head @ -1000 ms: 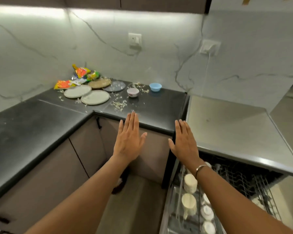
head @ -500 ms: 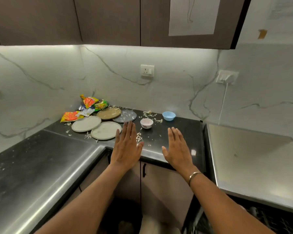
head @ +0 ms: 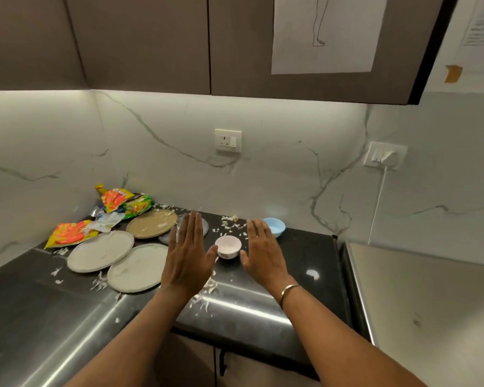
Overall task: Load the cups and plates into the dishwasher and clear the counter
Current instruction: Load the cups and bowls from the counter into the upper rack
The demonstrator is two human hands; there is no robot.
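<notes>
Flat and empty, fingers straight: left hand (head: 189, 254) and right hand (head: 261, 252) at frame centre, over glossy black worktop (head: 296, 277). Between them, small white round bowl (head: 227, 246). Beyond right fingertips, small pale blue bowl (head: 275, 227). Centre-left, pale grey round plate (head: 100, 251) beside tan round plate (head: 151, 223).

**Dark cabinets over a lit marble corner**

Flat brown upper cabinets (head: 140, 43) run across the top, and a sheet of paper (head: 322, 34) with a thin line drawing is fixed to the right-hand door. Below them the white marble wall (head: 277, 177), veined in grey, is brightly lit from under the cabinets (brightest along its top edge). A white socket (head: 228, 140) sits mid-wall; a second socket (head: 385, 155) to the right has a plug in it, its white cord (head: 377, 205) hanging down. The glossy black counter (head: 310, 255) turns the corner, meeting a pale flat top (head: 417, 289) on the right. Brown lower doors (head: 252, 370) stand beneath.
</notes>
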